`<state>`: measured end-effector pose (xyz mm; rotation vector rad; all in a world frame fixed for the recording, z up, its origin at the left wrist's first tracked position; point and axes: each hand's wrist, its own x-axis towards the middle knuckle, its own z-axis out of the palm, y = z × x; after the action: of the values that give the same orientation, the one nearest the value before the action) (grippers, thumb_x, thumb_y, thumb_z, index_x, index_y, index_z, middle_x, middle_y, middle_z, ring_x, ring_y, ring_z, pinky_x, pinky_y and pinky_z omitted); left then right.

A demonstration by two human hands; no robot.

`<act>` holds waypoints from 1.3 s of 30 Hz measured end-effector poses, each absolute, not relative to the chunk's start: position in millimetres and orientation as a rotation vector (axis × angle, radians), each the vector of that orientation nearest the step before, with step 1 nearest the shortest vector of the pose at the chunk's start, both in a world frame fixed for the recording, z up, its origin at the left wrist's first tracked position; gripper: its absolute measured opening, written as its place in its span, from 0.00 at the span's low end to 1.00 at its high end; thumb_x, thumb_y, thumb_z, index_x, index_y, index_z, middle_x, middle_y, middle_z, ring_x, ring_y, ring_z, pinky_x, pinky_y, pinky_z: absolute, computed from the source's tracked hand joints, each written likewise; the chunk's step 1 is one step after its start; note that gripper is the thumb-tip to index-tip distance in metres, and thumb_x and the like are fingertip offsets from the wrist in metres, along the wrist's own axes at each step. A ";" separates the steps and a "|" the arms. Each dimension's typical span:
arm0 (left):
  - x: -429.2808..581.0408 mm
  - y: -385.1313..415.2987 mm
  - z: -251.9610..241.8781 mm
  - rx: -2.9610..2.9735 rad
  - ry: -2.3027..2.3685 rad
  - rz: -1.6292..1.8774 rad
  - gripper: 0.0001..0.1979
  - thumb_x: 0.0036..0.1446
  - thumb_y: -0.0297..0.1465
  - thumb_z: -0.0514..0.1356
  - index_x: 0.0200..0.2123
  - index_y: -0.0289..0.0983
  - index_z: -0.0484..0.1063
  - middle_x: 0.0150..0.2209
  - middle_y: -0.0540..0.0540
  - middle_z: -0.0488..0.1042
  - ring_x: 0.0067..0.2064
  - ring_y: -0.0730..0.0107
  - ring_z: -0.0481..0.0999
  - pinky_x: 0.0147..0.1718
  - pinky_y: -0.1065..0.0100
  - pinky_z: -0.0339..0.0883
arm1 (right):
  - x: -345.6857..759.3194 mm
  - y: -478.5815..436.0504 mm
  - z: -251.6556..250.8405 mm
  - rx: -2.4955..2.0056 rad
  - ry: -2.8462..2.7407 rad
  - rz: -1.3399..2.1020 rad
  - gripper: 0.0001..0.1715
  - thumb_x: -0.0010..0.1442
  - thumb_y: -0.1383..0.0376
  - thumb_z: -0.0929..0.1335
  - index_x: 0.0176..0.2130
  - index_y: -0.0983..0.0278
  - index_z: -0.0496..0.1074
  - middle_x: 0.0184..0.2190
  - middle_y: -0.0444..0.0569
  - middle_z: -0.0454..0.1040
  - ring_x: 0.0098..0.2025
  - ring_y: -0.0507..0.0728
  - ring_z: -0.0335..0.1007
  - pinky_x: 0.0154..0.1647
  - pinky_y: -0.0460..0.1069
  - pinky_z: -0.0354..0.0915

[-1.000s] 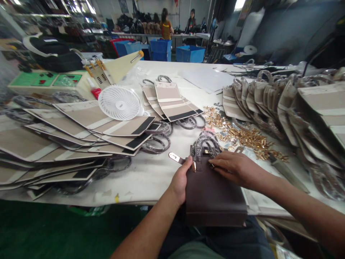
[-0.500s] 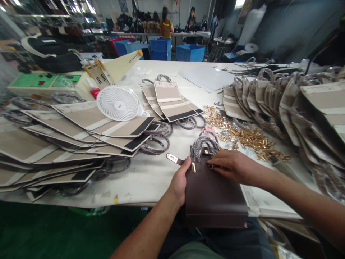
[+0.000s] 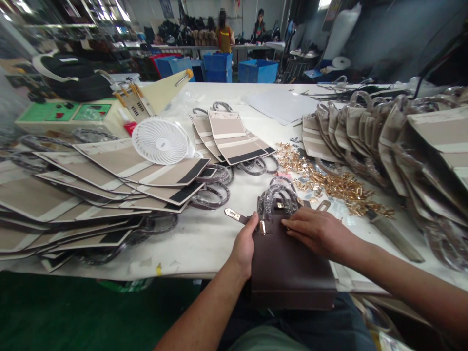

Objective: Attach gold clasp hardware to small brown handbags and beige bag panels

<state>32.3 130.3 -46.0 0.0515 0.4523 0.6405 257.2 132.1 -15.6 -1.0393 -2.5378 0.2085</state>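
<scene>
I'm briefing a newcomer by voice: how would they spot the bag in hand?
Find the white table. At its near edge, the left hand and right hand touch the bag. It's dark brown and boxy, unlike the beige panels piled either side.

"How many hands did we picture at the worktable (image 3: 197, 243)?"

"We counted two: one left hand (image 3: 243, 247) and one right hand (image 3: 315, 228)."

"And bags?"

"We recorded one dark brown bag (image 3: 292, 263), with two plastic-wrapped handles (image 3: 269, 202) and two metal-tipped straps (image 3: 242, 218)."

"What else did we tally?"

"We found three groups of beige panels (image 3: 226, 126), the total too overlapped to count, one white fan (image 3: 162, 142), one red-capped bottle (image 3: 129, 127) and one spread of gold-coloured pieces (image 3: 340, 187), too many to number."

"And beyond?"

"We noted two people (image 3: 224, 39) and at least three blue bins (image 3: 258, 72)."
</scene>
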 end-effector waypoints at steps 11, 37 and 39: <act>31.6 130.2 -45.5 0.025 0.523 0.658 0.30 0.69 0.48 0.55 0.60 0.30 0.75 0.44 0.32 0.84 0.48 0.42 0.84 0.58 0.45 0.71 | 263.8 143.3 -6.5 -1.004 -2.622 0.336 0.14 0.74 0.66 0.65 0.50 0.61 0.79 0.38 0.54 0.79 0.38 0.58 0.75 0.37 0.50 0.68; 33.1 130.4 -46.2 0.047 0.516 0.697 0.29 0.69 0.47 0.56 0.59 0.30 0.76 0.44 0.33 0.84 0.49 0.42 0.84 0.58 0.45 0.71 | 257.8 141.4 1.6 -1.048 -2.667 0.346 0.14 0.73 0.67 0.65 0.48 0.61 0.80 0.37 0.52 0.78 0.38 0.57 0.74 0.38 0.50 0.66; 33.5 129.8 -45.9 0.036 0.525 0.699 0.29 0.69 0.47 0.56 0.59 0.30 0.76 0.44 0.33 0.84 0.49 0.42 0.83 0.58 0.45 0.71 | 257.6 140.4 -1.4 -1.060 -2.643 0.333 0.14 0.74 0.66 0.64 0.46 0.60 0.81 0.34 0.51 0.76 0.36 0.57 0.72 0.36 0.49 0.64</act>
<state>33.5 129.8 -45.9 0.0360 0.5247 0.6988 257.6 140.4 -1.4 -1.0597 -2.6425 0.3327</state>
